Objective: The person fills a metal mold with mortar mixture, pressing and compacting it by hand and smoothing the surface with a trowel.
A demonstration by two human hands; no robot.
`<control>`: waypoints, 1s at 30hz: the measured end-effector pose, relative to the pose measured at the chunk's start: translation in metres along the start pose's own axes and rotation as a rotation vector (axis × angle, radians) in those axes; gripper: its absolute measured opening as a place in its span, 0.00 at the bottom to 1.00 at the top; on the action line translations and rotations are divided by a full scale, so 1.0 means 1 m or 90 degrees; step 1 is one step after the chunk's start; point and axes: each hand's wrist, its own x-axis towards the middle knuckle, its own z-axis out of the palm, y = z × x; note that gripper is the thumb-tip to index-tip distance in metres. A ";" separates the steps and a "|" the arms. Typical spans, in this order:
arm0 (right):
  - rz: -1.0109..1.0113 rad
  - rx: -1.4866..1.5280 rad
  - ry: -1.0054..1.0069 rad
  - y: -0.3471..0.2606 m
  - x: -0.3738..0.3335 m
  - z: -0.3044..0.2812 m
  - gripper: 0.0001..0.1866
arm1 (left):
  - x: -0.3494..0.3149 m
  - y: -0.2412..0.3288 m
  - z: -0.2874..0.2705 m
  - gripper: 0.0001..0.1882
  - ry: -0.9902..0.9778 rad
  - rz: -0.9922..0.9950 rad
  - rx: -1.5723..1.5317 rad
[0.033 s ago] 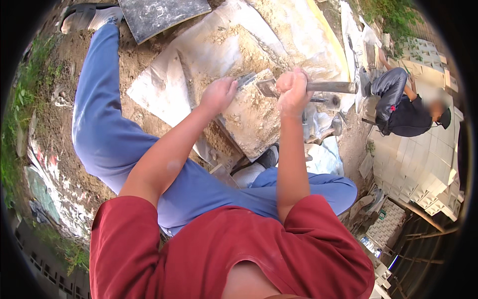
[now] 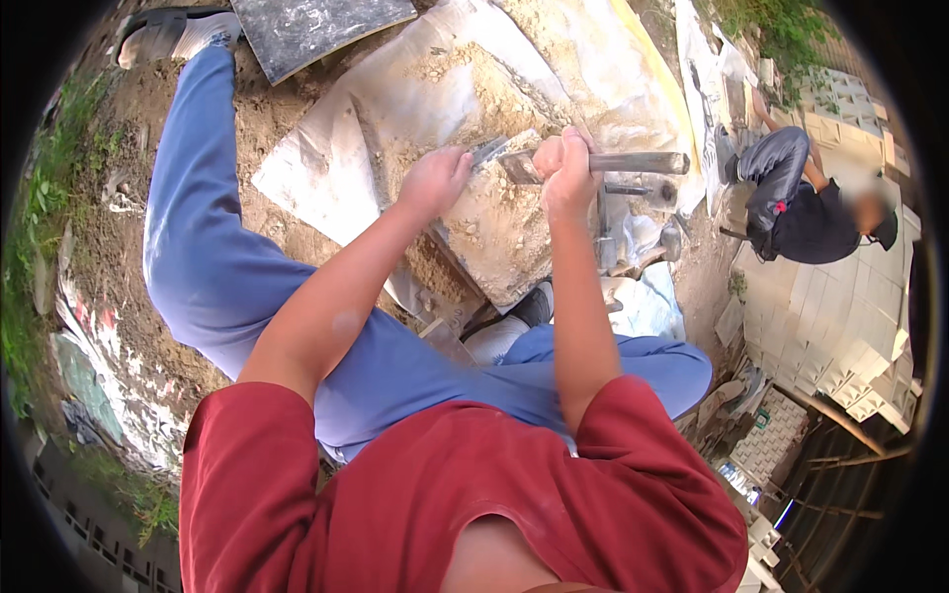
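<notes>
My left hand [image 2: 436, 185] is closed around a narrow grey flat piece [image 2: 488, 151], whose kind I cannot make out. Its tip rests by pale, dusty lumps. In my closed right hand [image 2: 569, 176] is a hatchet-like tool with a flat metal head [image 2: 518, 168] on its left and a thick dark handle [image 2: 643, 163] pointing right. The head is close to the grey piece; whether they touch I cannot tell. Under both hands is a dust-covered slab [image 2: 499, 257] strewn with crumbs. Behind the handle lies another tool [image 2: 657, 192] with a dark shaft, partly hidden.
A pale plastic sheet [image 2: 321, 163] covered in rubble spreads beneath the slab. A dark board [image 2: 321, 30] lies at the far left. My bent legs [image 2: 227, 287] frame the work area. To the right a person [image 2: 801, 198] sits near stacked pale blocks [image 2: 801, 306].
My right hand has shifted a little to the left and up with the tool, bringing its head nearer my left hand. The left hand has hardly moved.
</notes>
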 end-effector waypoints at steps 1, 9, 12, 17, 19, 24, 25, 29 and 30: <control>0.007 -0.029 -0.035 -0.010 0.000 0.009 0.20 | 0.004 -0.001 -0.001 0.21 0.007 -0.014 0.009; -0.016 -0.119 -0.043 -0.009 -0.014 0.015 0.22 | 0.006 -0.005 -0.002 0.22 0.065 0.015 -0.014; -0.047 -0.063 -0.127 -0.022 0.003 -0.007 0.21 | 0.006 -0.002 -0.004 0.22 0.018 -0.034 -0.013; -0.063 0.084 -0.046 -0.063 0.009 0.018 0.27 | 0.005 -0.006 -0.002 0.23 0.016 -0.061 -0.017; -0.089 0.143 -0.050 -0.080 0.011 0.014 0.30 | 0.006 -0.008 0.001 0.23 0.028 -0.054 -0.020; -0.135 0.166 -0.076 -0.120 0.009 0.008 0.31 | 0.005 -0.009 0.002 0.23 0.062 -0.023 -0.031; -0.136 0.138 -0.139 -0.125 0.009 0.007 0.30 | 0.006 -0.009 0.002 0.23 0.060 -0.031 -0.027; -0.166 0.113 -0.199 -0.097 0.011 0.006 0.25 | 0.007 -0.010 0.001 0.22 0.063 -0.035 -0.019; -0.166 0.106 -0.196 -0.074 0.016 0.000 0.23 | 0.008 -0.010 -0.001 0.22 0.069 -0.037 -0.016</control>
